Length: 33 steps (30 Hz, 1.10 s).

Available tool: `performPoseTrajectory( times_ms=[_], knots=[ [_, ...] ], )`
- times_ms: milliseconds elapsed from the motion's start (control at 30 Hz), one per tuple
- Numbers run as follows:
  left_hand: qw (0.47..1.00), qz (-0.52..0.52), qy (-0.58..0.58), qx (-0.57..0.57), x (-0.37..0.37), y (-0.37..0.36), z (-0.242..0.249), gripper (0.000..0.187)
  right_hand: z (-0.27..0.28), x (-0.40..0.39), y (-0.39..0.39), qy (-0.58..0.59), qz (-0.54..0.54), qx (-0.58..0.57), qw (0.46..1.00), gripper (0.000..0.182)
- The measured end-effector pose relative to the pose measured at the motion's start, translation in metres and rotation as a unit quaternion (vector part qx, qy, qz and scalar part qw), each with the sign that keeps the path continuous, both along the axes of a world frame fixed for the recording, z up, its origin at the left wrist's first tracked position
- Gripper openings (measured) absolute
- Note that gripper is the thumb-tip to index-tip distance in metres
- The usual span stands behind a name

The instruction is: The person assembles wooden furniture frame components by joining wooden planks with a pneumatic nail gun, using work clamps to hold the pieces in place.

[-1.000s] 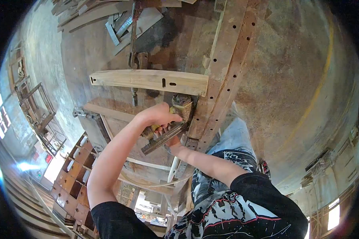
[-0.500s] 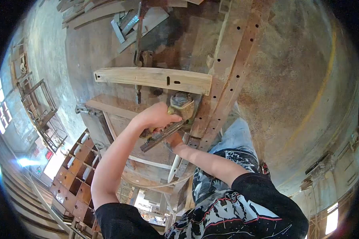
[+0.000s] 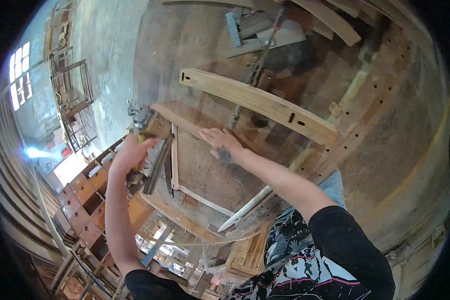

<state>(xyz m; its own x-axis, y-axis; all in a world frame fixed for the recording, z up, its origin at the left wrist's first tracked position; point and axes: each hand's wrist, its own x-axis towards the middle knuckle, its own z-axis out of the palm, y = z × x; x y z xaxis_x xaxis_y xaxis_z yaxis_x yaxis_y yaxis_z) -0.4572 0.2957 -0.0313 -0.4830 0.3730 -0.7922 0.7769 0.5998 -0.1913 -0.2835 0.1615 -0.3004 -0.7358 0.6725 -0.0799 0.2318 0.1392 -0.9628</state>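
Observation:
At the far left of the bench, my left hand (image 3: 129, 154) is wrapped round the handle of a nail gun (image 3: 157, 172), its long metal magazine pointing down. The gun's head is over the near end of a long wooden rail (image 3: 170, 111). My right hand (image 3: 224, 144) lies palm down with fingers stretched out, fingertips on or right at that rail. Behind it sits a curved pale wooden piece (image 3: 255, 100) with dark slots cut near its ends.
A metal bar clamp (image 3: 237, 116) runs under the curved piece. Wood offcuts (image 3: 265, 35) lie at the back of the bench. A drilled wooden beam (image 3: 330, 162) borders the right side. Drawers (image 3: 90, 200) stand below left, and a metal rack (image 3: 72, 102) is by the wall.
My left hand has carried the nail gun left to the far end of the rail. My right hand has come out from beneath the gun and flattened near the rail. The view has turned.

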Motion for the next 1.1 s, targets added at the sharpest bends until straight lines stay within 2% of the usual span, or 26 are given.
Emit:
performPoseTrajectory(
  times_ms=[133, 267, 467, 567, 800, 1000, 1100],
  knots=[
    [1.000, 0.008, 0.001, 0.014, -0.049, 0.022, -0.020, 0.037, 0.002, -0.040, 0.035, 0.036, 0.038, -0.030, 0.998, 0.085],
    [1.000, 0.029, -0.006, 0.009, -0.053, 0.053, -0.036, 0.038, -0.015, -0.070, 0.044, 0.065, 0.051, -0.042, 0.996, 0.083],
    [0.997, -0.023, -0.049, -0.061, -0.073, 0.079, -0.085, 0.041, -0.011, -0.073, 0.052, 0.006, 0.113, -0.089, 0.990, 0.079],
    [0.993, -0.023, -0.050, -0.101, -0.068, 0.087, -0.101, 0.041, -0.019, -0.079, 0.047, 0.061, 0.059, -0.057, 0.995, 0.078],
    [0.981, -0.073, -0.026, -0.176, -0.057, 0.101, -0.122, 0.042, -0.006, -0.067, 0.051, 0.058, 0.056, -0.111, 0.991, 0.079],
    [0.978, -0.078, -0.014, -0.195, -0.050, 0.109, -0.127, 0.041, -0.014, -0.075, 0.045, 0.051, 0.045, -0.100, 0.993, 0.078],
    [0.986, -0.063, -0.016, -0.155, -0.053, 0.104, -0.116, 0.041, -0.018, -0.079, 0.039, 0.056, 0.036, -0.081, 0.994, 0.080]
  ],
)
